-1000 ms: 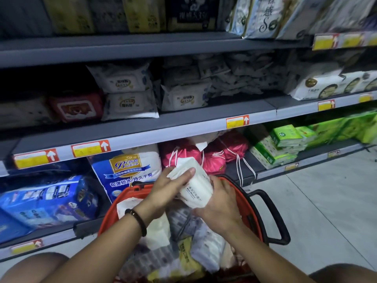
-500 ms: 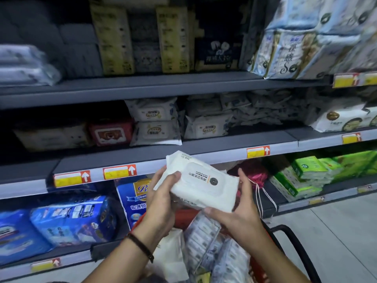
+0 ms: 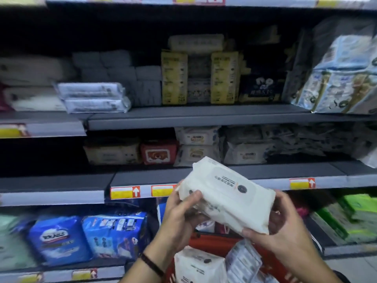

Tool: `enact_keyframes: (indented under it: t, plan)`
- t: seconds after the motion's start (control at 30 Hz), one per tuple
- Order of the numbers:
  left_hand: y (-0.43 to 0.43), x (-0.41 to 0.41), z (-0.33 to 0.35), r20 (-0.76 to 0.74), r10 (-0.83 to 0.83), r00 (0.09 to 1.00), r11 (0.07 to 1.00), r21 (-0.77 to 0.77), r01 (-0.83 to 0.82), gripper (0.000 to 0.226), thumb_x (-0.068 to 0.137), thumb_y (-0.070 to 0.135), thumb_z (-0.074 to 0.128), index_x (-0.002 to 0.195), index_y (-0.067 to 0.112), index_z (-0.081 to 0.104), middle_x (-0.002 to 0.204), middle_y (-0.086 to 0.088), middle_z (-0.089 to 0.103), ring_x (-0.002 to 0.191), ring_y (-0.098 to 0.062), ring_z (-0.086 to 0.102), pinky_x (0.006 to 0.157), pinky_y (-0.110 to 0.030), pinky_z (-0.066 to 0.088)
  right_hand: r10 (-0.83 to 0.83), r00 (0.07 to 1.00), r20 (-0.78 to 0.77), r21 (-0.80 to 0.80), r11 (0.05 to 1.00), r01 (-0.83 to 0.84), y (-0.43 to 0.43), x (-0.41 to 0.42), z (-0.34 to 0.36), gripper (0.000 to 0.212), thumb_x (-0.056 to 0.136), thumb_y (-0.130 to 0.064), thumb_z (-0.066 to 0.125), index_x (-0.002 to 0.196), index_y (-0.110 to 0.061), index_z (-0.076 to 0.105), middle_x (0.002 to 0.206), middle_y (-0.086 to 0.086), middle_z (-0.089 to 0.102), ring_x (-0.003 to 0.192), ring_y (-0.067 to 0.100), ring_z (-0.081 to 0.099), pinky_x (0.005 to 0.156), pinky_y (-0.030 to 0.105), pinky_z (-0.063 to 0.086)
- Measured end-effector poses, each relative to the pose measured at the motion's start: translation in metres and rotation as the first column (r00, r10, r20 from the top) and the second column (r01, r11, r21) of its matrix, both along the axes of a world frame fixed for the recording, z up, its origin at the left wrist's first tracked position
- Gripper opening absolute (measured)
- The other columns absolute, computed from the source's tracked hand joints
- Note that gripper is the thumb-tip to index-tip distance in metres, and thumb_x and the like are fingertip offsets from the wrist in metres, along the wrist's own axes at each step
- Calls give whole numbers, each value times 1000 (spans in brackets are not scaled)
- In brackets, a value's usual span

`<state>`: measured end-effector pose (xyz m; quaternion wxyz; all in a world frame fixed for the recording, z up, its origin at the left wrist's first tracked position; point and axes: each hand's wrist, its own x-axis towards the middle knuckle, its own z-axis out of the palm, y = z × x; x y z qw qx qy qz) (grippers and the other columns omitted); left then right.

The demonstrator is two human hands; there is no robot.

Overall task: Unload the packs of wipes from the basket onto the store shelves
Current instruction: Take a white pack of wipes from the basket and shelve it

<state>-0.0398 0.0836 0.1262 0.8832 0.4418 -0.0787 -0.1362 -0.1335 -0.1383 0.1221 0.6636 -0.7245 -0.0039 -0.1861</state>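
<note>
White wipes pack point(image 3: 228, 194): soft plastic wrap, rectangular, rounded flip-lid panel on its top face with a line of dark print and a small dark round emblem. More small print runs along the near side wall. Pack is tilted, far-left corner high, near-right corner low. Held in the air at centre frame, in front of the edge of the middle shelf point(image 3: 204, 176), not touching it.

Left hand point(image 3: 179, 213) clamped on the pack's left end, thumb over the top, fingers underneath. A dark band sits on that wrist. Right hand point(image 3: 285, 227) closed on the right end, fingers wrapped under the low corner, thumb up along the side.

At 6 o'clock, below the hands: red basket point(image 3: 212, 244), with at least 2 more packs inside, 1 white pack point(image 3: 197, 264) of the same look, and 1 clear-wrapped grey pack point(image 3: 243, 260) beside it at its right.

At 12 o'clock from the held pack, on the middle shelf: a red pack point(image 3: 159, 152) and white packs stacked 2 high point(image 3: 196, 146) just right of it. Yellow-and-red price tags point(image 3: 124, 192) along the shelf lip at 9 o'clock. Blue bagged goods point(image 3: 116, 233) at 8 o'clock on the lower shelf; green packs point(image 3: 355, 213) at 3 o'clock. Yellow boxes point(image 3: 174, 78) on the upper shelf at 11 o'clock. Outer edges blurred.
</note>
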Motion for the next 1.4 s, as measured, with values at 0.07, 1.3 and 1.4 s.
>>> enact_keyframes:
  t: [0.07,1.3,1.4]
  plan:
    - [21,1,11,81,25,996,999,-26,-23,78,60,17,92,130,4,60,109,-16,75,89,-30,76,64,-50,65,41,999,15,9,999,-41,16,9,22,101,41,3,104,129,-17,59,117,2,79,102,15,78,76,25,63]
    - [305,112,110,669,587,456,243,392,-887,92,94,52,67,157,62,0,167,41,-1,156,-5,15,119,-48,17,-49,998,26,-765,642,52,458,254,223,106,55,-98,64,127,-21,52,131,4,70,131,35,57,99,44,52]
    - [307,111,110,683,552,478,254,409,-877,97,95,49,68,149,71,-9,170,34,4,157,-6,19,122,-50,21,9,1000,-19,-753,658,-20,455,252,223,109,57,-96,68,131,-17,48,136,6,66,131,34,57,100,44,53]
